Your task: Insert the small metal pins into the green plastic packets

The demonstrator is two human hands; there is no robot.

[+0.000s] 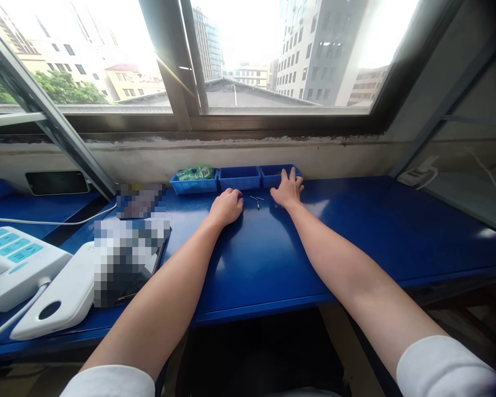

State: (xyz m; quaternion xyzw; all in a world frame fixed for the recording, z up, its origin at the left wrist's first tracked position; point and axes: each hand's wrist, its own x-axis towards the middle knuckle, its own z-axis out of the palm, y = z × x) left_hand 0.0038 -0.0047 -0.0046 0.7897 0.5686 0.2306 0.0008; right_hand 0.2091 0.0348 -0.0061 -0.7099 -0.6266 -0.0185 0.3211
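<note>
My left hand (227, 207) rests on the blue table, its fingers curled in and pressed together; whatever may lie under them is hidden. Just to its right are several small thin metal pieces (258, 202), which look like screws or pins. My right hand (289, 189) reaches to the right blue bin (266, 175), fingers spread over its front and inside, with nothing seen between them. Small dark bits show in that bin. Beside it stand the middle blue bin (240, 182), its contents not visible, and the left blue bin (196, 187), holding a green plastic bag (195, 173).
A white power strip (20, 264) and a white power bank (60, 295) lie at the left, near blurred items. Further back are a phone (58, 183) and a white cable (66, 223). The window wall rises behind the bins. At the far right sits a white socket (415, 173).
</note>
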